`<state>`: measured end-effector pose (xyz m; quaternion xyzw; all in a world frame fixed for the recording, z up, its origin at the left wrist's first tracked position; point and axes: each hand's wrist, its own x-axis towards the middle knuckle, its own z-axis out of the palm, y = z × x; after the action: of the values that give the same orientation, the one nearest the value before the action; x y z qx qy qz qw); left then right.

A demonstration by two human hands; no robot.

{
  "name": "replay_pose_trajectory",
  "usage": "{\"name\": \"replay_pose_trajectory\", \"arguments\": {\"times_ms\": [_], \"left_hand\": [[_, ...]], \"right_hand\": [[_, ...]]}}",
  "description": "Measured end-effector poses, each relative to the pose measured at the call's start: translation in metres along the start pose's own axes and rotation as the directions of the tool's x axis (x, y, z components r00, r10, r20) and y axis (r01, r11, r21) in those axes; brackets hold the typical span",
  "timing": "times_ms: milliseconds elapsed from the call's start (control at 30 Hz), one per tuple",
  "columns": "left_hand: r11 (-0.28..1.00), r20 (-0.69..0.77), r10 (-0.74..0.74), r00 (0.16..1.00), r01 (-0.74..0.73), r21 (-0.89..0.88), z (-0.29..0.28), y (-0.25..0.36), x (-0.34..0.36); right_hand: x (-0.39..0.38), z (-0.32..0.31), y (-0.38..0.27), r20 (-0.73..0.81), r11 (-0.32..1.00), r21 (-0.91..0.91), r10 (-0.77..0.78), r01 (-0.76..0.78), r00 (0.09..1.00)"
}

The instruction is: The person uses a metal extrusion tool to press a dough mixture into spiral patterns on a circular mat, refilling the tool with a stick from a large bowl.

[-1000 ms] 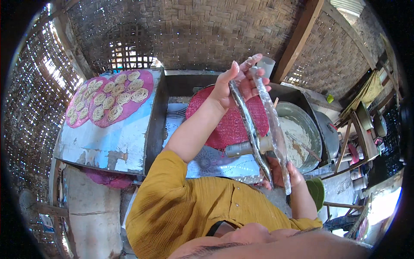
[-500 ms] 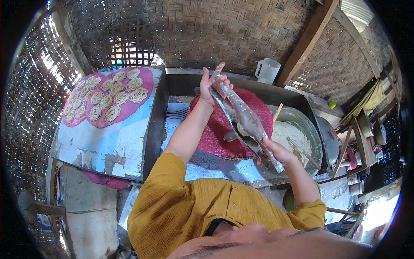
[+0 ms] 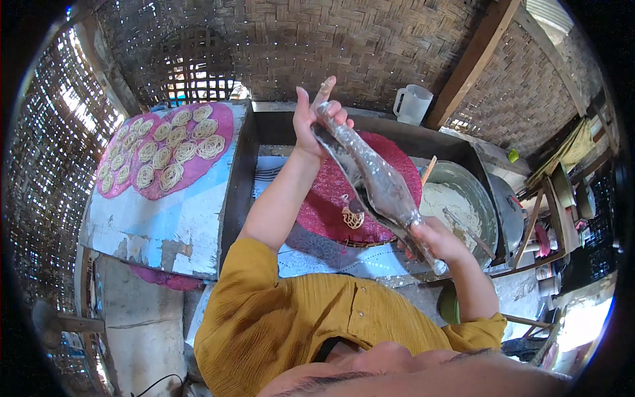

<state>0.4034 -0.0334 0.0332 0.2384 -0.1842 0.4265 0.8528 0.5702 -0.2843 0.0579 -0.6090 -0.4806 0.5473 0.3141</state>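
Across my front I hold a long two-armed hand press (image 3: 383, 182), greyish and smeared with pale dough, slanting from upper left to lower right. My left hand (image 3: 311, 126) grips its upper end, thumb and index finger sticking up. My right hand (image 3: 442, 239) is wrapped round the lower end, some of its fingers hidden under the press. Below the press's middle, pale noodle-like strands (image 3: 353, 217) lie in a small loose heap on a round pink mat (image 3: 321, 202). The press hides part of this mat.
To the left, a board (image 3: 155, 235) carries pink mats (image 3: 151, 188) with several coiled strand nests (image 3: 161, 157). A grey-green basin (image 3: 491, 212) with pale flour or dough (image 3: 444, 200) and a stick (image 3: 471, 236) stands right. A plastic jug (image 3: 413, 104) stands behind, by a wooden post (image 3: 473, 63).
The upper end of the press and my left hand have shifted slightly left and up. My right hand has moved slightly right. The pale strands now show on the mat below the press.
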Motion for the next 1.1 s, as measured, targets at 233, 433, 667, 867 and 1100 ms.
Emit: {"name": "replay_pose_trajectory", "arguments": {"times_ms": [233,433,667,867,1100], "left_hand": [[0.999,0.01,0.008,1.0,-0.008,-0.052,0.017,-0.018,-0.005],[0.998,0.079,0.045,0.996,-0.048,0.031,0.026,0.011,0.005],[0.999,-0.037,-0.021,0.999,0.02,-0.037,0.025,-0.007,-0.019],[0.972,0.043,-0.162,0.986,0.167,-0.165,0.018,-0.035,-0.013],[0.068,-0.535,-0.529,0.658,0.662,0.746,-0.018,-0.086,-0.05]], "right_hand": [[-0.02,-0.014,0.0,-0.145,0.995,-0.103,-0.012,-0.003,0.989],[-0.005,-0.005,-0.013,-0.129,0.993,-0.102,-0.076,0.063,0.989],[-0.021,-0.004,0.006,-0.072,1.0,-0.008,0.02,-0.021,0.997],[-0.033,-0.012,0.028,-0.125,1.0,0.018,0.014,-0.012,0.992],[-0.027,-0.013,0.035,-0.142,0.988,0.13,-0.068,0.087,0.987]]}}
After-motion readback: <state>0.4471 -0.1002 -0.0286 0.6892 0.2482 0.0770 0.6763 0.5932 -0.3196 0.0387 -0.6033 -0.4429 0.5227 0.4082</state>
